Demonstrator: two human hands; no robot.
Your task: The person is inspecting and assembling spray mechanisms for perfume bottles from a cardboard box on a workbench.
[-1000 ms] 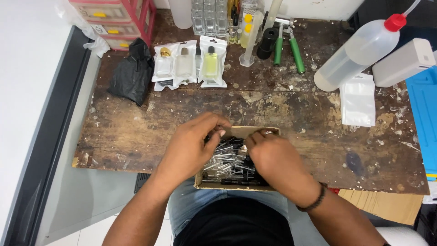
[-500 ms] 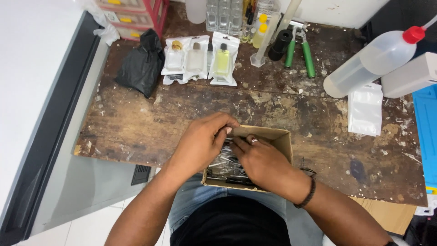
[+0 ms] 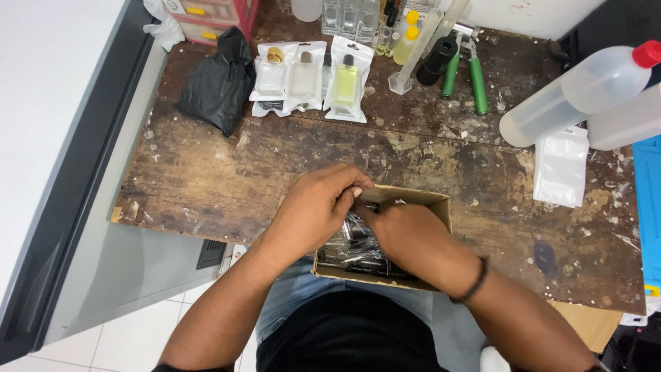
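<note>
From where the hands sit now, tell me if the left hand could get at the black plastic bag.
Probably yes: the left hand is over the cardboard box, and only bare worn tabletop lies between it and the black plastic bag.

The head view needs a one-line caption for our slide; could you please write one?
Both hands, left hand and right hand, meet inside a small cardboard box of clear-wrapped items on a worn wooden workbench.

Hidden under left hand (image 3: 317, 207) and right hand (image 3: 406, 234): much of the cardboard box (image 3: 441, 203); held item indistinguishable. Blue tray (image 3: 648, 200) cut off at the right edge.
</note>
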